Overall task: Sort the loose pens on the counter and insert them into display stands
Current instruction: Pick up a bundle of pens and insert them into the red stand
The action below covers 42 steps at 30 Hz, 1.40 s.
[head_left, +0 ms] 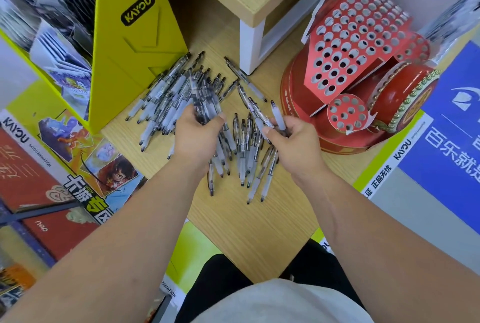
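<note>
left hand (197, 128) is curling round a bundle of pens (204, 104), right hand (288, 138) is pinching approx. two more. loose pens (158, 99) are lying on the bench (254, 219), near the empty red stand (358, 37). imo it is helping to be turning all tips one way before inserting.

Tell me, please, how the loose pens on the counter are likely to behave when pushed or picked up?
The loose pens have round, slim barrels, so they would probably roll on the smooth counter. They look stiff and light: the left hand grips a whole bundle, the right hand a few. Glossy plastic may slip.
</note>
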Each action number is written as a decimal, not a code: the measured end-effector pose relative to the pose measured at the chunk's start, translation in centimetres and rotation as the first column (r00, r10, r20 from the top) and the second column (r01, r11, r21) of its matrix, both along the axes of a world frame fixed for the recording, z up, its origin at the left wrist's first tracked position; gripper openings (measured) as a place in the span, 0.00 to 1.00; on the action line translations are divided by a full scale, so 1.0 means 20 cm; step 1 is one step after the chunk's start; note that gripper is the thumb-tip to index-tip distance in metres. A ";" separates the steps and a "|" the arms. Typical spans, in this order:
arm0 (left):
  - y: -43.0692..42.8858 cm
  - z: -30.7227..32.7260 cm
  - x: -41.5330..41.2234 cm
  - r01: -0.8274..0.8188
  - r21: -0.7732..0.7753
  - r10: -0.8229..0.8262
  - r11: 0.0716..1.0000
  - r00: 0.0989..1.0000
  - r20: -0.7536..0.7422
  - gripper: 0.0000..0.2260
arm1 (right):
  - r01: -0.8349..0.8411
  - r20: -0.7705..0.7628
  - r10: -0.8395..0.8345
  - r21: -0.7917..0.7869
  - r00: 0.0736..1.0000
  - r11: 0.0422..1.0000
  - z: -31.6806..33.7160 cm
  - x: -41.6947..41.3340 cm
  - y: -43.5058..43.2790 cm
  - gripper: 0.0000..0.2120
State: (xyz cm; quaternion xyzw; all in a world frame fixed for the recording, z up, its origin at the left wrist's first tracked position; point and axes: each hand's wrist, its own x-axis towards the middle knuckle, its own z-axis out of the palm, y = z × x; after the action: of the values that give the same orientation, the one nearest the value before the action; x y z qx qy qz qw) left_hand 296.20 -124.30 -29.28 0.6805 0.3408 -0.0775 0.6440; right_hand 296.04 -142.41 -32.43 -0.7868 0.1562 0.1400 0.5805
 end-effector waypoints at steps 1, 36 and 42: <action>-0.01 0.01 0.00 0.003 0.004 -0.003 1.000 1.000 0.012 0.22 | -0.008 -0.007 0.007 -0.019 1.000 1.000 -0.01 0.00 0.00 0.11; -0.13 0.11 -0.36 -0.245 -0.569 0.175 0.785 0.969 -0.175 0.06 | -0.023 -0.168 0.058 0.198 0.984 0.980 0.30 -0.22 0.11 0.05; -0.22 0.20 -0.37 -0.059 -0.609 0.001 0.791 0.996 -0.094 0.15 | -0.074 -0.157 0.092 0.115 0.983 0.991 0.44 -0.27 0.00 0.01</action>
State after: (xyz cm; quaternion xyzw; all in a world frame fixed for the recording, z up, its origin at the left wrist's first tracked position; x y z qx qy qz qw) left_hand 288.82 -128.71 -25.33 0.4266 0.3367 -0.2032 0.8145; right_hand 290.65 -142.34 -23.63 -0.7459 0.1620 0.2356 0.6016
